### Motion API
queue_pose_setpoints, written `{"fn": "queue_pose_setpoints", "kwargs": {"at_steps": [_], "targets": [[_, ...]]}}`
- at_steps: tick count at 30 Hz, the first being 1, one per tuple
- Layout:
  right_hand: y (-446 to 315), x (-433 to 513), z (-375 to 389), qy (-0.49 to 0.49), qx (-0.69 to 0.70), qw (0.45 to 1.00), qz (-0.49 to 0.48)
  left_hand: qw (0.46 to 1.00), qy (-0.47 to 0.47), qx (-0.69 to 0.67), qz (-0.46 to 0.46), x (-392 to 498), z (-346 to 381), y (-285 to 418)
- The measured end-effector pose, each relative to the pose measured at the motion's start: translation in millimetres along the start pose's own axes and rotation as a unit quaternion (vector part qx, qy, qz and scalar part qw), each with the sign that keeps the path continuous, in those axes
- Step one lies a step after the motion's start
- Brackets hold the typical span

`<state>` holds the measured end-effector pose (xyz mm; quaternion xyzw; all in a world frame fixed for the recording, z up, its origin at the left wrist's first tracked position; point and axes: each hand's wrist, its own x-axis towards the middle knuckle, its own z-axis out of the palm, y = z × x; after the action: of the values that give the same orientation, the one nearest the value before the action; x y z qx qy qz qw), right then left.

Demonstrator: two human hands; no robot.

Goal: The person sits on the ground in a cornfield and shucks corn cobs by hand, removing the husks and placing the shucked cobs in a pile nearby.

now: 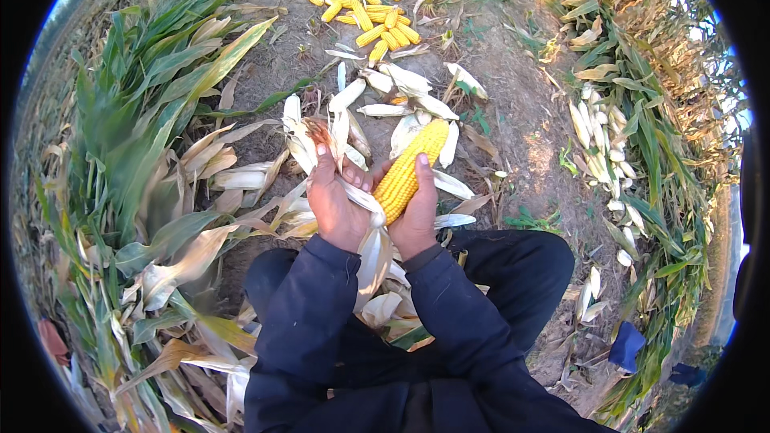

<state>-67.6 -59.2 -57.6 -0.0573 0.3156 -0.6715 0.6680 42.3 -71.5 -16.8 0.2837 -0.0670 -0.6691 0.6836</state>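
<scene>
A bare yellow corn cob (409, 174) tilts up and to the right in my right hand (419, 210), whose thumb lies along its side. My left hand (340, 204) grips pale husk leaves (361, 195) that are peeled down and still joined at the cob's base. Brown corn silk (319, 132) shows above the left thumb. More peeled husk (374, 258) hangs below the cob between my forearms. The fingers behind the cob are mostly hidden.
Unhusked ears (409, 84) lie on the soil just ahead. Beyond them is a pile of bare yellow cobs (379, 18). Cut corn stalks (162, 84) are heaped at the left. Along the right run more stalks (656, 132), pale ears (601, 132) and a blue cloth-like thing (627, 347).
</scene>
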Motion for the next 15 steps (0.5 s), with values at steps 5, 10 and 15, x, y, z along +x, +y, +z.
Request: {"fn": "queue_pose_setpoints", "kwargs": {"at_steps": [5,10,15], "targets": [[-46,35,-22,0.099,0.062,0.993,-0.025,0.993,0.052,0.056,-0.088,-14,12,-20],[-54,30,-32,0.069,-0.003,0.991,-0.117,0.829,-0.112,0.528,0.146,-16,2,-47],[-54,16,-39,0.015,-0.093,0.986,-0.134,0.847,-0.270,0.456,-0.049,-18,-29,-68]]}}
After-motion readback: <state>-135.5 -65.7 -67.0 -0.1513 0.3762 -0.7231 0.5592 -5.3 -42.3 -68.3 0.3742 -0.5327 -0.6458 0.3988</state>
